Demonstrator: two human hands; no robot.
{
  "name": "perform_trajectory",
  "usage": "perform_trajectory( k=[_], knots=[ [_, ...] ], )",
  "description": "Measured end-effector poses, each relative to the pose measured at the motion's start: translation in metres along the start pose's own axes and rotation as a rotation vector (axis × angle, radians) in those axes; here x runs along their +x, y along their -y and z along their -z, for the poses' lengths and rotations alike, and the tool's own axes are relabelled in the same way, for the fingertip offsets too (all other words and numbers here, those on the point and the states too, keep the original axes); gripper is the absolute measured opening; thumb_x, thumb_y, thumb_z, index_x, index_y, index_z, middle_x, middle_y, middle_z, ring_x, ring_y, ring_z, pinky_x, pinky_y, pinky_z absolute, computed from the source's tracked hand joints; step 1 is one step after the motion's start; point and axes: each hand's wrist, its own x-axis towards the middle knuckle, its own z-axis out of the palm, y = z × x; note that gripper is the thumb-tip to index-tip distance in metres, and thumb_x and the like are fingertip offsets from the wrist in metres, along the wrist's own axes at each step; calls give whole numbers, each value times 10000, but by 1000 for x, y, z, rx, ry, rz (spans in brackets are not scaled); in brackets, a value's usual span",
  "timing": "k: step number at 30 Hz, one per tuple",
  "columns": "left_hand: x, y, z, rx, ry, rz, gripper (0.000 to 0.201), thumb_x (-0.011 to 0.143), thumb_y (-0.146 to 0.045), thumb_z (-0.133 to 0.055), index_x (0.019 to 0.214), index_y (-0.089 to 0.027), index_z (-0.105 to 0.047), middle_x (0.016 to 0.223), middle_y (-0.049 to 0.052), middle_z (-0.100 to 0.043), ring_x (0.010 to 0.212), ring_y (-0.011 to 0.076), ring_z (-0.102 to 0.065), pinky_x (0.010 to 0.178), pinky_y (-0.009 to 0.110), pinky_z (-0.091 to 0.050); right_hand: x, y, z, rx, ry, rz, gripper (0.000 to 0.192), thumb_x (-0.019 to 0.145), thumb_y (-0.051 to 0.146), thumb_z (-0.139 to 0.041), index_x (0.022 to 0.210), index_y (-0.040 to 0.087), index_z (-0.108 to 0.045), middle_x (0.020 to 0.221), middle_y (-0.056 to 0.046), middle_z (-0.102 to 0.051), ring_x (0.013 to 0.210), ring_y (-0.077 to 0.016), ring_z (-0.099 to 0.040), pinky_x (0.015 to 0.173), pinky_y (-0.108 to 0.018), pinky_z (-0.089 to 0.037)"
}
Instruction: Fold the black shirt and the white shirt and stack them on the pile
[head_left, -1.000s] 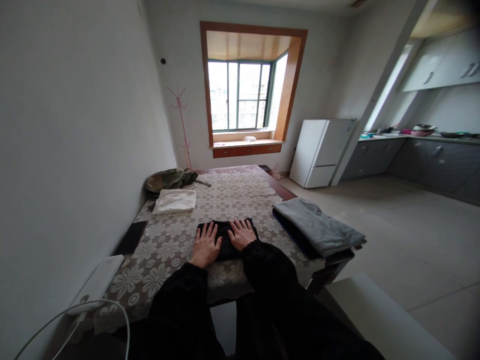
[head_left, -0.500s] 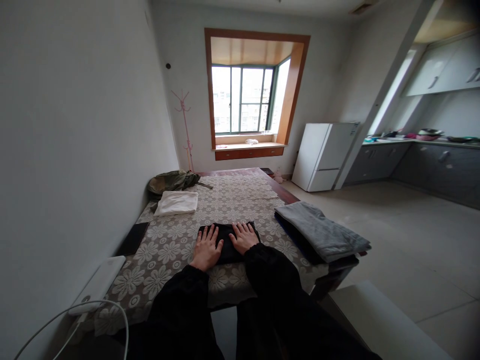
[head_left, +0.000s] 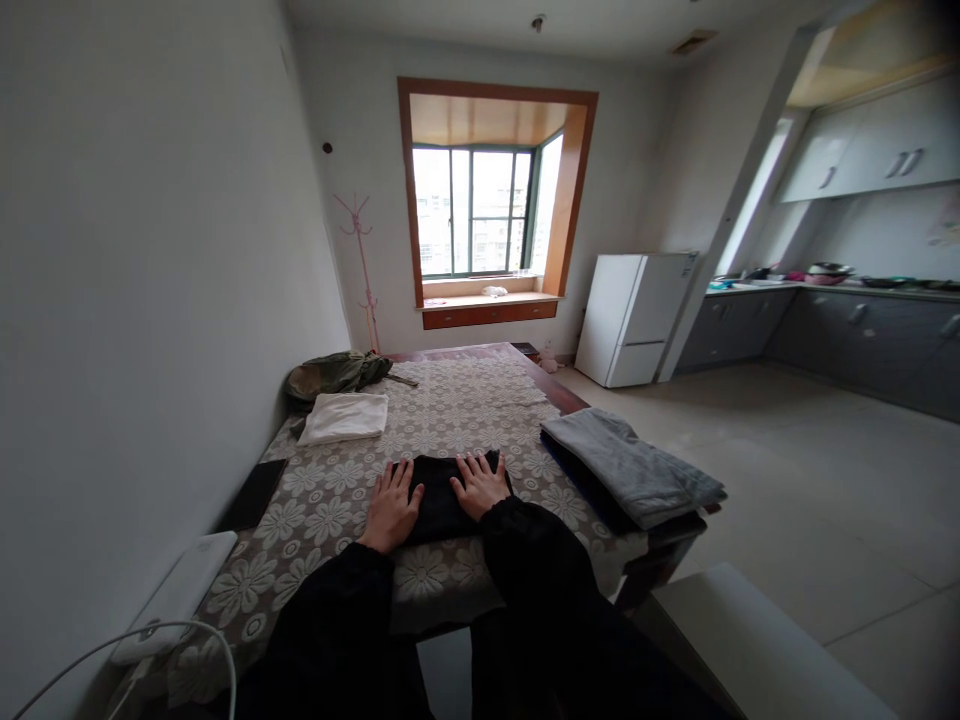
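Pressing down with both palms, I have my hands flat on a folded black cloth [head_left: 439, 495] that lies on the flowered tablecloth [head_left: 330, 500] near my edge of the table. My left hand [head_left: 390, 508] rests on the cloth's left part, fingers spread and straight, curled round nothing. My right hand [head_left: 480, 485] lies on the right part, fingers spread too, open and flat, gripping nothing. Both black sleeves [head_left: 525, 560] run back toward me over the table edge.

Close by on my left, a white flat box [head_left: 176, 595] sits at the corner of the table with a white cable [head_left: 135, 640] looping off it. A dark flat slab [head_left: 251, 495] lies just beyond, along the wall side.

To my right, well apart from my hands, a folded grey cloth [head_left: 630, 465] sits on top of something dark at the table's right edge, partly overhanging it.

Farther along on the left, a folded white cloth [head_left: 343, 417] lies on the tablecloth, and just behind it a green bundle [head_left: 334, 372].

Beyond the table stand a pink coat stand [head_left: 361, 270] by the wall, a bay window [head_left: 480, 210] with a wooden frame, and a white fridge [head_left: 634, 318]. Grey kitchen cabinets [head_left: 825, 330] run along the far right.
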Motion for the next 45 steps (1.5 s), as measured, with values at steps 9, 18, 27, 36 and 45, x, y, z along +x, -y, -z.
perform_trajectory(
  k=[9,18,27,36,45],
  knots=[
    [-4,21,1,-27,-39,309,765,1001,-578,-356,1515,-21,-464,1646,272,-357,1592,386,-195,1272,571,-181,-1,-1,2,20,-7,-1,652,1055,539,-300,1635,243,-329,1686,-100,-338,1571,-320,-223,1228,-674,81],
    [-2,25,9,-514,-122,238,496,987,-441,-491,1381,-161,-604,1414,180,-669,1398,316,-562,1153,485,-441,-4,-2,2,23,-52,-9,649,1045,515,-348,1626,225,-345,1680,-114,-348,1567,-311,-237,1247,-636,38],
    [1,16,13,-1165,-48,256,641,897,-587,-672,1378,-174,-581,1126,143,-799,1030,302,-771,892,444,-628,-7,-4,1,13,-153,5,654,1000,398,-451,1613,190,-353,1694,-121,-314,1573,-306,-220,1267,-594,-36],
    [-5,6,23,-1193,-187,109,576,840,-623,-668,1223,-193,-660,1144,95,-787,1069,270,-743,936,410,-601,-1,-31,2,411,-342,-138,873,857,418,-669,1613,188,-299,1687,-157,-303,1579,-313,-231,1268,-530,-236],
    [-13,8,33,-1391,-274,167,571,774,-565,-763,1204,-208,-648,1184,84,-770,1119,289,-720,988,420,-571,-5,-77,11,1401,89,-88,612,715,484,-808,1235,194,-669,1163,-133,-771,1118,-338,-729,1077,-530,-523]
  ],
)
